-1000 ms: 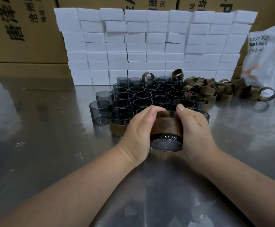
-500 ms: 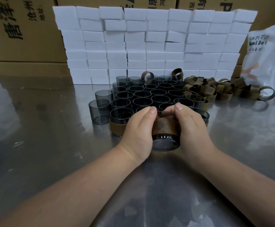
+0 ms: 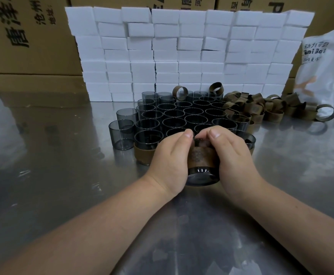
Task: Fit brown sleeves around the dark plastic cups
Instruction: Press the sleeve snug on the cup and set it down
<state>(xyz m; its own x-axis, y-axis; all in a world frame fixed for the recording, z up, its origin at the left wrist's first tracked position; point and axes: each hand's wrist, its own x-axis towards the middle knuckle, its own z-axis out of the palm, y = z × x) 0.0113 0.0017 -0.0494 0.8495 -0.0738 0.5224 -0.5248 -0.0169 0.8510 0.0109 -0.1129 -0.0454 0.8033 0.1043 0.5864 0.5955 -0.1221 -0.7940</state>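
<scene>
Both hands hold one dark plastic cup on its side, with its base toward me. A brown sleeve wraps around its middle. My left hand grips the cup's left side and my right hand grips its right side; both thumbs meet over the cup's far rim. Behind the hands stands a cluster of several bare dark cups. One cup with a sleeve on it stands upright just left of my left hand. A pile of loose brown sleeves lies at the back right.
A wall of stacked white foam blocks stands behind the cups, with cardboard boxes behind it. A white plastic bag sits at the far right. The table is shiny metal.
The hands have closed in around the cup, thumbs moving together over its far rim. The sleeve sits further along the cup and the cup has tilted with its base nearer me.
</scene>
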